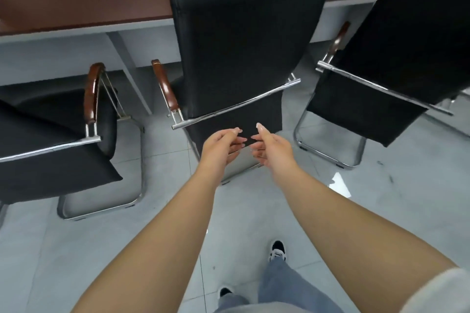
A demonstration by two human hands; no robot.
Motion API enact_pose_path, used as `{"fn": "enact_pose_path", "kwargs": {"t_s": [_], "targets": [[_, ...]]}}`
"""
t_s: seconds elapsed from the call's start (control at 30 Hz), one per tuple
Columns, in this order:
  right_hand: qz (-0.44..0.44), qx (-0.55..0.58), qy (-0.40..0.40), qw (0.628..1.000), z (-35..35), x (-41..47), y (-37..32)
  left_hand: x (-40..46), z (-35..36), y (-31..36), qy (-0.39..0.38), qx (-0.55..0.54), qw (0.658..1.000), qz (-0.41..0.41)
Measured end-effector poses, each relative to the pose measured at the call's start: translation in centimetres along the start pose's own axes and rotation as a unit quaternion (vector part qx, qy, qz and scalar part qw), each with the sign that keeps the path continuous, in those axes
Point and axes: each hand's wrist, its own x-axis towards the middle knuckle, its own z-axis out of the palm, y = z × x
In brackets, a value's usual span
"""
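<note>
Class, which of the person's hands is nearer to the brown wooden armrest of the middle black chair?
Left. The left hand is below and to the right of the brown wooden armrest; the right hand lies farther right, beyond the left one.

Grey tiled floor (38,249), long brown desk (89,0), black chrome-framed left chair (50,165) and right chair (407,33).
</note>
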Motion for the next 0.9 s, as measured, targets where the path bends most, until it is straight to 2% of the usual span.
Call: {"fn": "enact_pose_path", "kwargs": {"t_s": [0.23, 0.37, 0.63, 0.9], "targets": [[-0.014, 0.047, 0.037, 0.998, -7.5, 1.4, -2.6, 0.6, 8.5, -0.1, -0.054, 0.003, 0.999, -0.005], [-0.019, 0.059, 0.060, 0.996, -14.0, 4.9, -4.4, 2.5, 16.0, -0.3, -0.068, -0.003, 0.998, -0.014], [-0.016, 0.009, 0.017, 1.000, -23.4, 12.6, -9.9, 7.1, 26.7, -0.2, 0.001, -0.070, 0.997, -0.025], [0.010, -0.026, -0.029, 0.999, -25.8, 20.4, -12.7, 13.0, 32.2, -0.1, 0.050, -0.052, 0.996, -0.054]]}}
